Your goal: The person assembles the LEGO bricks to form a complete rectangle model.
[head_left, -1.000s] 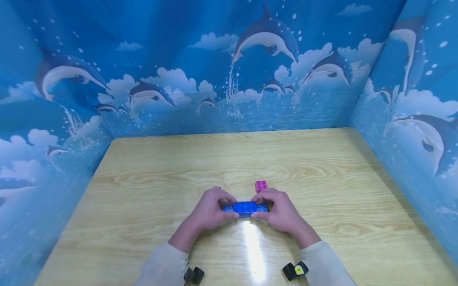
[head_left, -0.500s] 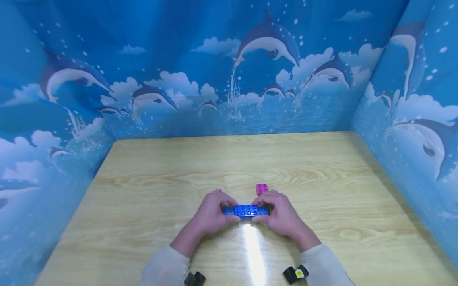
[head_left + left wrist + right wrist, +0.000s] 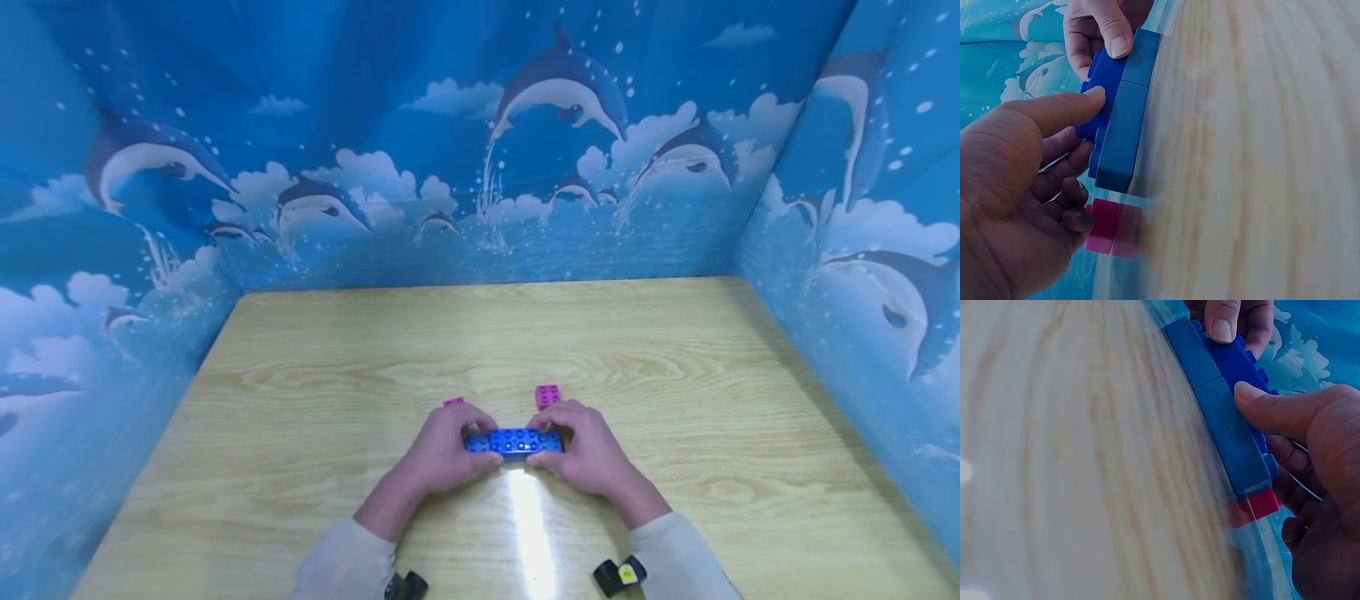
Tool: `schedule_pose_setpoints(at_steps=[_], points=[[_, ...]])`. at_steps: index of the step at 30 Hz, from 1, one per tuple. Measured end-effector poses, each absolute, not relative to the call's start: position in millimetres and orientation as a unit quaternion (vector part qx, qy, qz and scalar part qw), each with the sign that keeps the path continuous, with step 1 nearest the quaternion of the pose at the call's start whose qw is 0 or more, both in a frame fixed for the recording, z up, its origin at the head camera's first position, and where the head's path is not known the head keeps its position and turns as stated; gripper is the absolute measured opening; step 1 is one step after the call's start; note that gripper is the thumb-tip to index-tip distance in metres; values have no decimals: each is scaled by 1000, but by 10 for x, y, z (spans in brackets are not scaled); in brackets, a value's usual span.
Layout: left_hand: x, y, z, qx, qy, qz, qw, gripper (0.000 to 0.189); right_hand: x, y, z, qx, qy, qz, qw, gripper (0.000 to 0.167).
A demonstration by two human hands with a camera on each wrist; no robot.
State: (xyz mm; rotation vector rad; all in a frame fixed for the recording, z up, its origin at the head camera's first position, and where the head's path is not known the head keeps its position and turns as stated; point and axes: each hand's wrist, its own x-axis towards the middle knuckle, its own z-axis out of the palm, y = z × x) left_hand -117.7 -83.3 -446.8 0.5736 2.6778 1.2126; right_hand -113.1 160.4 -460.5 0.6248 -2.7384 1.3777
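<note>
Two medium-blue toy building bricks [image 3: 1121, 134] sit end to end on the table, their seam visible in both wrist views. A darker blue brick [image 3: 513, 441] lies on top, straddling that seam. My left hand [image 3: 447, 446] pinches the dark brick's left end, thumb on the near side and fingers behind. At its right end, my right hand [image 3: 588, 443] pinches it the same way. In the right wrist view the thumb lies against the side of the dark brick [image 3: 1230, 362]. The fingertips on the far side are partly hidden.
A pink brick [image 3: 547, 396] lies just beyond my right hand. Another pink brick [image 3: 454, 402] shows partly behind my left hand. The wood-grain table [image 3: 337, 350] is bordered by dolphin-printed curtains [image 3: 375, 192] at the back and sides.
Both hands keep their hold on the blue bricks, with hardly any movement. The head view has shifted slightly, and the left pink brick has come into sight behind my left hand.
</note>
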Motion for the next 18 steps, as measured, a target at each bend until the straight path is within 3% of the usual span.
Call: schedule_pose_setpoints(at_steps=[18], points=[[-1135, -956, -4507, 181, 915, 357, 52, 37, -1156, 1617, -4637, 198, -872, 448, -6, 39]])
